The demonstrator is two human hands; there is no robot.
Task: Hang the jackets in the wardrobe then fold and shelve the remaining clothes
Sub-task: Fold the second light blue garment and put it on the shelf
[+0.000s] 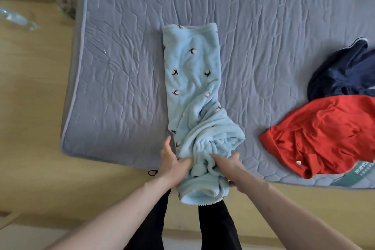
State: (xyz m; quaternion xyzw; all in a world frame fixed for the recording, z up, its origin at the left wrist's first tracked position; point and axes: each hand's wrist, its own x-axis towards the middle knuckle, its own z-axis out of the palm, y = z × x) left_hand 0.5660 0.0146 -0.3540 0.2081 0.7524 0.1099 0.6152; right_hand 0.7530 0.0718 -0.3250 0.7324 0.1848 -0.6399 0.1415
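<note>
Two hands were on the light blue fleece garment (192, 87) at the near edge of the mattress (121, 67). The left hand (172, 160) lay at the garment's near left side, thumb pointing away, fingers tucked into the bunched fleece and gripping it. The right hand (229, 166) had the near right side, index finger pressed along the folds, the other fingers curled under the fabric, though how tightly could not be told. The garment stretched in a long strip from the near edge toward the middle of the mattress, flat at its far end, crumpled and doubled over near the hands, its near hem hanging past the mattress edge. To the right, well apart, a red shirt (324, 134) lay rumpled, with a dark navy garment (341, 71) just beyond it, touching. A clear plastic bottle (18, 19) lay on the wooden floor (30, 107) at far left.
</note>
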